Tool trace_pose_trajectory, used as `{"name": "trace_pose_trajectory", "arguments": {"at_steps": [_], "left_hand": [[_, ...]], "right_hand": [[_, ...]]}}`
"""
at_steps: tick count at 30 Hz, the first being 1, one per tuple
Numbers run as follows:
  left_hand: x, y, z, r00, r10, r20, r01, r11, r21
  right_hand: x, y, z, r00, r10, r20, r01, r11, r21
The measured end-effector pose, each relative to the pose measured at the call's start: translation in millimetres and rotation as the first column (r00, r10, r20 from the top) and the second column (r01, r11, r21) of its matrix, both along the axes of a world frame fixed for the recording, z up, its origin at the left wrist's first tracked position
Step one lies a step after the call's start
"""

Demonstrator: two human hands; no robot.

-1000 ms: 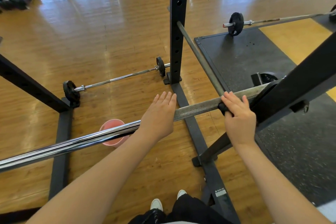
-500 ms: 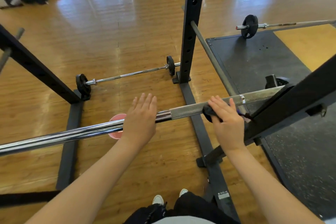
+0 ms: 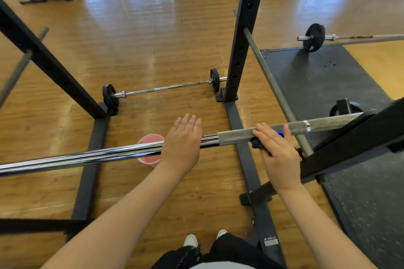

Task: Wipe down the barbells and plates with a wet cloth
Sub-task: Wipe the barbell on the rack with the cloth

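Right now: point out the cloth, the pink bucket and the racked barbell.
cloth (image 3: 258, 144), head view: dark bunched part below the bar, under the right hand's fingers.
pink bucket (image 3: 150, 139), head view: far rim, above the bar.
racked barbell (image 3: 236, 137), head view: knurled grey section between the hands.

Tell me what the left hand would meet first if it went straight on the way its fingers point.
Nothing close: beyond the left hand, flat on the racked chrome barbell, lies open wooden floor; depth is unclear.
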State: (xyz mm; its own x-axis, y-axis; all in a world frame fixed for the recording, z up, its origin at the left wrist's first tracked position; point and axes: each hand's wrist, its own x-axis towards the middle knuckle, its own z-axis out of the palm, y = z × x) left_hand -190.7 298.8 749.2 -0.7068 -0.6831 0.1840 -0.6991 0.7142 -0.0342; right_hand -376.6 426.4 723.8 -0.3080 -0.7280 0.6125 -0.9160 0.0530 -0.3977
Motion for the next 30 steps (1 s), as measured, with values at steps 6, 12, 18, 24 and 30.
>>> {"name": "trace_pose_trajectory", "arguments": {"at_steps": [6,12,18,24,30], "left_hand": [[-2,-1,-1,1.0,-0.002,0.016,0.003,1.0,-0.023],[-4,1,-3,1.0,0.012,0.0,-0.012,0.999,-0.047],[-2,3,-2,0.999,0.039,0.028,-0.039,0.999,0.015],[-3,1,-1,0.999,0.029,0.034,-0.03,0.999,0.026],[-3,1,0,0.999,0.026,0.04,-0.027,0.999,0.031]], "right_hand": [[36,-23,2,0.985,0.134,-0.104,-0.13,0.99,0.048],[6,-9,7,0.969,0.192,-0.157,-0.17,0.975,0.143],[-62,30,26,0.965,-0.228,0.131,0.197,0.956,0.217],[-48,-5,49,0.959,-0.221,0.177,0.202,0.972,0.122],[-41,-1,31,0.984,-0.123,0.131,0.087,0.963,0.254]]}}
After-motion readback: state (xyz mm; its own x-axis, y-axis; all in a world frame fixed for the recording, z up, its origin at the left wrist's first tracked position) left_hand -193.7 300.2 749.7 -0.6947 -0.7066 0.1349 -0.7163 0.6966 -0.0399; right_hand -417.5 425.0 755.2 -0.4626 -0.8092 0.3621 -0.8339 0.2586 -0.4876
